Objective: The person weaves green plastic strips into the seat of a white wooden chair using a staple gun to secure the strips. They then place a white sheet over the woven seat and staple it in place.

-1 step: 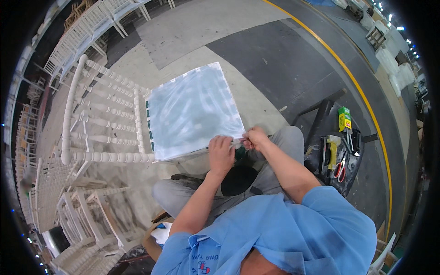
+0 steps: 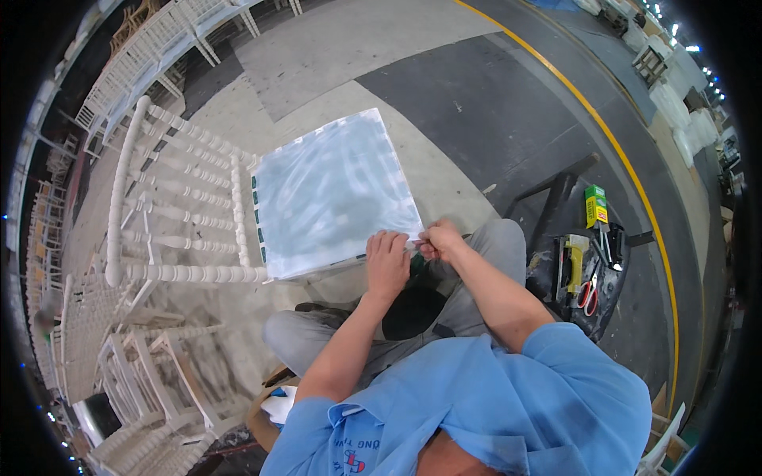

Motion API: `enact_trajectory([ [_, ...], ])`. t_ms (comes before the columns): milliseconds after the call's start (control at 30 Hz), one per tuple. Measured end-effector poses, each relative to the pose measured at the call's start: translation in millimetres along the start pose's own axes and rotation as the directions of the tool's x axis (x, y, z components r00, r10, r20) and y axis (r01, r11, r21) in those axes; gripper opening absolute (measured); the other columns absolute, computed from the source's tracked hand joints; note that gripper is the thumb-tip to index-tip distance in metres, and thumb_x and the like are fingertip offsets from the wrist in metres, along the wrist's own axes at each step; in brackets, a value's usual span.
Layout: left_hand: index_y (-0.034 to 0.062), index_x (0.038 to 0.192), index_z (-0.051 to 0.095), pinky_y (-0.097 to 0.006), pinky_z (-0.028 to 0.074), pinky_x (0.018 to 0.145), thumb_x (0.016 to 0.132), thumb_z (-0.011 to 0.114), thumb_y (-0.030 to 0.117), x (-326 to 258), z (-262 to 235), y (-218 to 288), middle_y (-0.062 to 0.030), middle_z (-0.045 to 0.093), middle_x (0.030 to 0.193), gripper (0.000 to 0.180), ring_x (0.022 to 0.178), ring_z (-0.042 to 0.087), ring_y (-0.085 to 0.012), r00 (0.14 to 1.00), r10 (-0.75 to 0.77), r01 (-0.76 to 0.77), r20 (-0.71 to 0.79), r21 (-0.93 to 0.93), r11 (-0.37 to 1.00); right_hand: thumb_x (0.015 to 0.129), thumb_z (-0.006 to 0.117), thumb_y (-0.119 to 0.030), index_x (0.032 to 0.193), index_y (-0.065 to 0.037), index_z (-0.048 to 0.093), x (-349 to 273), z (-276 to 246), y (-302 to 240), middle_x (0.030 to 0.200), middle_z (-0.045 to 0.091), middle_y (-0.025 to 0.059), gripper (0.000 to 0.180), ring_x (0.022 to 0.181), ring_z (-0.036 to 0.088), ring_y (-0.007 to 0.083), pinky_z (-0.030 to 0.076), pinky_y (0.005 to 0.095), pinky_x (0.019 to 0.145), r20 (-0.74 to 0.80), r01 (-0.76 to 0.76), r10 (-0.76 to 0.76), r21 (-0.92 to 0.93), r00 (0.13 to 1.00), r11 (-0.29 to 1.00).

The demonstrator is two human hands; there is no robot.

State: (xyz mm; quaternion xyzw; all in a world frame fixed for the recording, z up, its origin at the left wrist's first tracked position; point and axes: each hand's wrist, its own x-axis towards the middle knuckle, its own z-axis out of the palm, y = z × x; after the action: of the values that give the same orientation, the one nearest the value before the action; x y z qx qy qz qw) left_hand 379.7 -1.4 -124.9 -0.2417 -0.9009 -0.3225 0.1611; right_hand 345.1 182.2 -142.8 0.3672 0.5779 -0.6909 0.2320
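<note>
A white chair lies tipped with its spindle back [image 2: 186, 206] to the left. Its square seat [image 2: 337, 190] faces me, covered in a pale blue, glossy sheet with white edges and green strips showing along two sides. My left hand [image 2: 388, 264] is curled over the seat's near edge, fingers close together and gripping it. Just right of it, at the near right corner, my right hand [image 2: 441, 239] is closed in a pinch. Whatever lies between its fingertips is too small and hidden to name.
A dark stool [image 2: 548, 270] on my right carries a yellow-handled staple gun [image 2: 573, 266], red-handled scissors [image 2: 588, 295] and a green-yellow box [image 2: 596, 206]. White chair frames [image 2: 159, 373] stand at lower left, more chairs [image 2: 151, 59] at far left. A yellow line [image 2: 603, 131] crosses the floor.
My left hand has slid slightly to the right along the seat's near edge, closer to my right hand. My right hand stays pinched at the corner.
</note>
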Motion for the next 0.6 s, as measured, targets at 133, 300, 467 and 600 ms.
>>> enact_trajectory([
  [133, 0.0112, 0.101, 0.068, -0.053, 0.038, 0.111, 0.083, 0.069, 0.013, 20, 29, -5, -0.0060, 0.064, 0.108, 0.018, 0.117, 0.056, -0.0312, 0.996, 0.087, -0.088, 0.010, 0.088, 0.992, 0.094, 0.064, 0.002, 0.119, 0.004, 0.051, -4, 2, -5, 0.089, 0.070, 0.0189, 0.029, 0.057, 0.063, 0.0178, 0.053, 0.0375, 0.046, -0.016, 0.015, -0.015, 0.029, 1.000, 0.999],
  [300, 0.0127, 0.094, 0.069, -0.052, 0.038, 0.112, 0.083, 0.071, 0.013, 25, 49, -17, -0.0035, 0.063, 0.105, 0.011, 0.115, 0.057, -0.0286, 0.988, 0.137, -0.142, 0.068, 0.078, 0.987, 0.095, 0.068, -0.008, 0.121, 0.003, 0.055, -18, -13, -15, 0.093, 0.071, 0.0160, 0.031, 0.060, 0.065, 0.0185, 0.055, 0.0354, 0.052, -0.046, 0.033, -0.034, -0.024, 0.998, 0.999],
  [467, 0.0130, 0.092, 0.069, -0.052, 0.039, 0.113, 0.082, 0.072, 0.012, 16, 49, -26, -0.0032, 0.063, 0.103, 0.011, 0.113, 0.057, -0.0276, 0.992, 0.105, -0.111, 0.073, 0.082, 0.990, 0.096, 0.071, -0.014, 0.133, -0.005, 0.057, -76, -107, -22, 0.093, 0.070, 0.0085, 0.041, 0.071, 0.068, 0.0154, 0.055, 0.0289, 0.063, -0.070, 0.477, -0.531, -0.354, 0.844, 0.805],
  [600, 0.0132, 0.093, 0.070, -0.052, 0.039, 0.113, 0.082, 0.072, 0.011, 24, 50, -20, -0.0026, 0.064, 0.102, 0.011, 0.113, 0.057, -0.0276, 0.984, 0.147, -0.153, 0.100, 0.058, 0.986, 0.094, 0.073, -0.016, 0.118, -0.003, 0.067, -128, -264, 3, 0.092, 0.072, 0.0071, 0.028, 0.083, 0.069, 0.0151, 0.055, 0.0311, 0.072, -0.494, 0.400, -0.646, -0.519, 0.581, 0.756],
])
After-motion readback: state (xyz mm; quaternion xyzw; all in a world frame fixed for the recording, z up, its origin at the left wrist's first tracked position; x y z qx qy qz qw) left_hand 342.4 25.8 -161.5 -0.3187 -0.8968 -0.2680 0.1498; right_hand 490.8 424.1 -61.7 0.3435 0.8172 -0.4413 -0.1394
